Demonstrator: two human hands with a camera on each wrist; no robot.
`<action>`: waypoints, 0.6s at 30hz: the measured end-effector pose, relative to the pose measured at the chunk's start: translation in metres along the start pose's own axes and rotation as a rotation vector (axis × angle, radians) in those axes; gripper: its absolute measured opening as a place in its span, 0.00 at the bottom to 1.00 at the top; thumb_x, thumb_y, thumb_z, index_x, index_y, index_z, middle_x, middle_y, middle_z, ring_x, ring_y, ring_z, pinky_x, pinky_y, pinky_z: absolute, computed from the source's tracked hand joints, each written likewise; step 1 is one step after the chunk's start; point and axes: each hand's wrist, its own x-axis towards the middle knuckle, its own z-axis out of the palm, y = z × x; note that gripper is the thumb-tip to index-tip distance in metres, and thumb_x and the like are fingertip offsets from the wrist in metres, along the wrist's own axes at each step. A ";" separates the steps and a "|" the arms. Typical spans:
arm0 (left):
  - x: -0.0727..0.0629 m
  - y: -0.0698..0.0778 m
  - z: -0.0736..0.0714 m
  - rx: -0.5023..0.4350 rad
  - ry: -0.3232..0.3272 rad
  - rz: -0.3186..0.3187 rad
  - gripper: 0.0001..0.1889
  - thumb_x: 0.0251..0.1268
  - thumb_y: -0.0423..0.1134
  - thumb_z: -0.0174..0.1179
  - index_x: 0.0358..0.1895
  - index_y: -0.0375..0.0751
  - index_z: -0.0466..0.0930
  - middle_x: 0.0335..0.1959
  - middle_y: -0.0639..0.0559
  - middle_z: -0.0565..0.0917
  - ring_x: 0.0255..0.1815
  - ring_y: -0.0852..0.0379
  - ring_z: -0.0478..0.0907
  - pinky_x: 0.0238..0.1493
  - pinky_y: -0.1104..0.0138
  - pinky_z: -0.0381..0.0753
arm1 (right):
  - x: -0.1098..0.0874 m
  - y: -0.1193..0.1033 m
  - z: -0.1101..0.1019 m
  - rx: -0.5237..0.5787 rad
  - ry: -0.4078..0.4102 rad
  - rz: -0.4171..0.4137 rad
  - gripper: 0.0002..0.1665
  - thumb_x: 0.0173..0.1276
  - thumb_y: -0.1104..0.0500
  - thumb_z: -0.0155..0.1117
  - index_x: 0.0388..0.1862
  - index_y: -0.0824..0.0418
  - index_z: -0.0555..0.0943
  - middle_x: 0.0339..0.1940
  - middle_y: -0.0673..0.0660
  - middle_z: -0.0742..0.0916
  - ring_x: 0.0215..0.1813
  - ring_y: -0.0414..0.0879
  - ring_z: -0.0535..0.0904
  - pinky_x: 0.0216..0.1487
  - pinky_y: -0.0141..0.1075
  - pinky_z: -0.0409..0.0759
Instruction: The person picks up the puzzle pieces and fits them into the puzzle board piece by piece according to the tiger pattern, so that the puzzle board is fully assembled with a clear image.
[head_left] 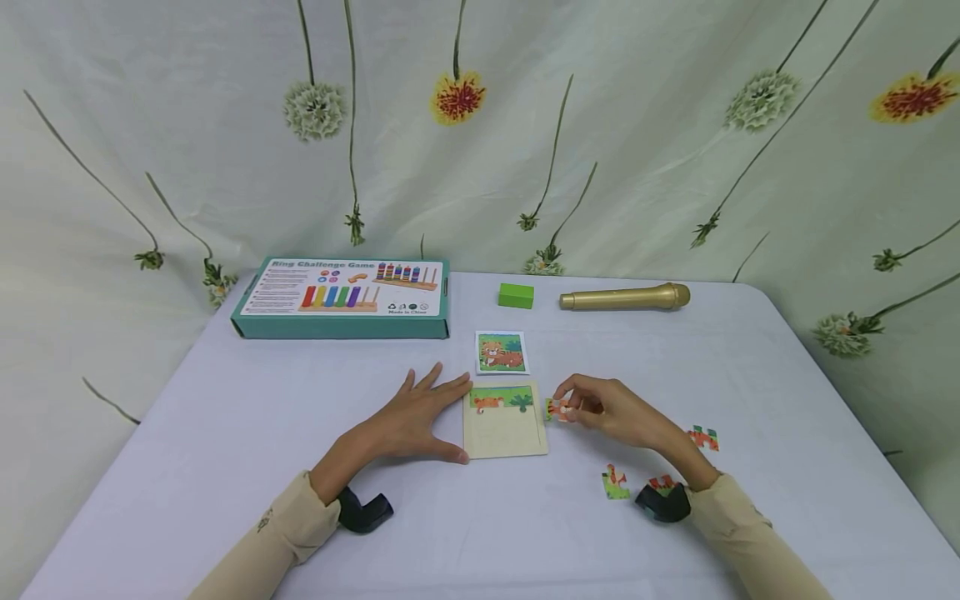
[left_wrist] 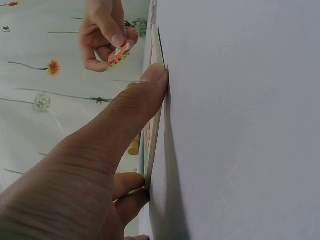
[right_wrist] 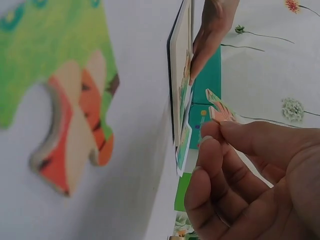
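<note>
A shallow wooden puzzle board (head_left: 504, 437) lies on the white table, with joined pieces (head_left: 501, 399) along its top showing green background and part of an orange animal. My left hand (head_left: 416, 422) rests at the board's left side, fingers spread; its thumb (left_wrist: 142, 87) touches the lower left corner and the forefinger the upper left. Just right of the board, my right hand (head_left: 611, 410) pinches an orange and green jigsaw piece (right_wrist: 222, 110) between thumb and fingertips. Above the board lies a picture card (head_left: 502, 352) of a tiger-like animal.
Loose jigsaw pieces lie on the right: one (head_left: 615, 485) near the right wrist, one (head_left: 703, 437) beyond the forearm, another (head_left: 662, 482) partly hidden by the black wrist camera (head_left: 663, 503). Along the back are a ring game box (head_left: 341, 327), a green block (head_left: 516, 296) and a gold microphone (head_left: 622, 297).
</note>
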 end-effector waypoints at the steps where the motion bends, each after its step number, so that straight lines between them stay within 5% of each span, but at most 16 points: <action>1: 0.000 0.000 0.000 -0.001 -0.001 -0.001 0.57 0.39 0.68 0.70 0.75 0.50 0.56 0.76 0.56 0.55 0.79 0.44 0.34 0.72 0.42 0.28 | 0.001 -0.001 0.001 0.002 -0.005 -0.003 0.13 0.66 0.64 0.63 0.49 0.54 0.78 0.31 0.49 0.81 0.26 0.39 0.71 0.28 0.28 0.71; 18: 0.001 -0.001 0.001 0.006 -0.012 -0.009 0.57 0.39 0.69 0.69 0.75 0.52 0.55 0.77 0.57 0.54 0.79 0.46 0.32 0.73 0.43 0.27 | 0.026 -0.016 0.021 0.048 -0.103 -0.088 0.16 0.64 0.66 0.66 0.49 0.55 0.77 0.26 0.49 0.81 0.27 0.37 0.70 0.29 0.27 0.69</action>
